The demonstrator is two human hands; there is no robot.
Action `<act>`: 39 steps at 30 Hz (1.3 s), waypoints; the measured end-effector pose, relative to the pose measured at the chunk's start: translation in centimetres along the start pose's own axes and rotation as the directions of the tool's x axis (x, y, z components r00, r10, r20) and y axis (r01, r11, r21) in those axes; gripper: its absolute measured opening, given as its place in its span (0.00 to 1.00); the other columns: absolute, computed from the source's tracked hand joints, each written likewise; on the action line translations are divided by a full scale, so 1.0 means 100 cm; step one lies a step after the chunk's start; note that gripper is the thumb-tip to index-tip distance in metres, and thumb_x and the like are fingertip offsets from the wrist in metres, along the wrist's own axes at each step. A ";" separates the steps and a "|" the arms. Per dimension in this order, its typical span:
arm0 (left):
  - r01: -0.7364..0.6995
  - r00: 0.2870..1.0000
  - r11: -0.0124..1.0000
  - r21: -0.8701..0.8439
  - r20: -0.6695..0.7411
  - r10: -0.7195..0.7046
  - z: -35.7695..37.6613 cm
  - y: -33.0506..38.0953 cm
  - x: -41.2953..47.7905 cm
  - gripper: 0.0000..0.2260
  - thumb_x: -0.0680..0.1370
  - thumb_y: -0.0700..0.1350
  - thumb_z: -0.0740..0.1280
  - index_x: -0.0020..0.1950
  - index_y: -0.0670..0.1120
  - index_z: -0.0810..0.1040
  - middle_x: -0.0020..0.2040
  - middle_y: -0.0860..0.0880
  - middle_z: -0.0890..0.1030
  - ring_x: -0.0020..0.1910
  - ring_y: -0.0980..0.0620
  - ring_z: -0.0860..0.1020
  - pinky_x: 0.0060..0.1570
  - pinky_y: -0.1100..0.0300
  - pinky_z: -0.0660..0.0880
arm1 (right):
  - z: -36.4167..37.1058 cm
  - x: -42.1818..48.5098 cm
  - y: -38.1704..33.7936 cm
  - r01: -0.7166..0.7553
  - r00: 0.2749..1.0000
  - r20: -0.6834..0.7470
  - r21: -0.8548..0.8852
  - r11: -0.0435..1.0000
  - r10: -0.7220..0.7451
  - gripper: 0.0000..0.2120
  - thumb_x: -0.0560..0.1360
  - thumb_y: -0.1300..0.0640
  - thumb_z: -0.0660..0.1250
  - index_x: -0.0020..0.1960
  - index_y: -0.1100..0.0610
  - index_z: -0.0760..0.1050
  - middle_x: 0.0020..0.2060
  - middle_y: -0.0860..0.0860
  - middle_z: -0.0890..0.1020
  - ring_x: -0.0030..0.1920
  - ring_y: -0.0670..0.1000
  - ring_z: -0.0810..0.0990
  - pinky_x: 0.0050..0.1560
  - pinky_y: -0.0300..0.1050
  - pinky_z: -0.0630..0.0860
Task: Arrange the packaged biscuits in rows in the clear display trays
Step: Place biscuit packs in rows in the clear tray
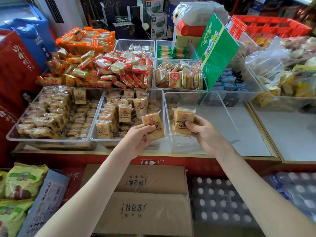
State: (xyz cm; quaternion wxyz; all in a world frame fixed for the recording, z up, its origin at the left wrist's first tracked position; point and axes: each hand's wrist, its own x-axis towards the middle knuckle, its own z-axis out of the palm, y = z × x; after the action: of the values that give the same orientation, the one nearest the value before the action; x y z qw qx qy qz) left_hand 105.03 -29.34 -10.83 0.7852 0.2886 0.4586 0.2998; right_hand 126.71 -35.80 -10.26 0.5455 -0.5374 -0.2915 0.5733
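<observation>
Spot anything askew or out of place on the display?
Yes. The green box at the back right leans tilted instead of standing flat. Packets in the left front tray lie jumbled, not in rows. Red packets are heaped loosely behind.

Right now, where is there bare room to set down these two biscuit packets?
The front right tray is mostly bare: its floor is free from the packet in the right hand to its right wall. The counter between that tray and the gold edging is bare too. The front middle tray and front left tray are crowded with packets.
</observation>
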 end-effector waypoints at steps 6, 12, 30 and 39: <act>-0.153 0.984 0.970 0.191 -0.065 0.168 0.013 0.008 0.051 0.10 0.78 0.37 0.68 0.58 0.43 0.80 0.46 0.47 0.86 0.41 0.53 0.84 0.35 0.66 0.77 | -0.058 0.084 0.002 -0.010 0.987 -0.159 -0.265 0.964 -0.033 0.13 0.76 0.70 0.66 0.56 0.57 0.73 0.49 0.53 0.81 0.52 0.51 0.80 0.50 0.40 0.77; -0.239 0.931 0.919 0.315 -0.194 0.309 0.019 -0.010 0.113 0.10 0.76 0.39 0.71 0.55 0.49 0.79 0.47 0.49 0.85 0.42 0.57 0.83 0.36 0.69 0.75 | -0.085 0.195 0.062 -0.122 0.989 -0.150 -0.709 0.695 0.021 0.13 0.73 0.67 0.71 0.54 0.57 0.72 0.49 0.54 0.81 0.50 0.53 0.78 0.51 0.46 0.74; -0.319 0.867 0.847 0.426 -0.231 0.442 0.054 -0.034 0.163 0.11 0.75 0.40 0.73 0.56 0.49 0.78 0.50 0.53 0.84 0.48 0.59 0.82 0.45 0.65 0.78 | -0.085 0.250 0.089 -0.122 0.985 -0.034 -0.834 0.538 0.172 0.39 0.77 0.54 0.69 0.78 0.59 0.50 0.73 0.58 0.67 0.72 0.58 0.67 0.66 0.45 0.67; -0.359 0.862 0.658 0.662 -0.035 0.505 0.073 -0.039 0.181 0.12 0.74 0.44 0.74 0.56 0.52 0.80 0.50 0.58 0.84 0.51 0.58 0.81 0.53 0.57 0.77 | -0.078 0.180 0.017 0.113 0.959 0.279 -0.558 0.822 0.057 0.15 0.74 0.60 0.72 0.56 0.46 0.74 0.52 0.48 0.83 0.49 0.45 0.80 0.49 0.31 0.75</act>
State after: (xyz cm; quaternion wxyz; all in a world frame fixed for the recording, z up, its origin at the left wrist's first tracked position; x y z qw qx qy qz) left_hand 119.59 -19.86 -20.59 0.4909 0.6029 0.5320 0.3354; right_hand 136.58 -21.24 -19.18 0.3214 -0.5834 -0.5319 0.5230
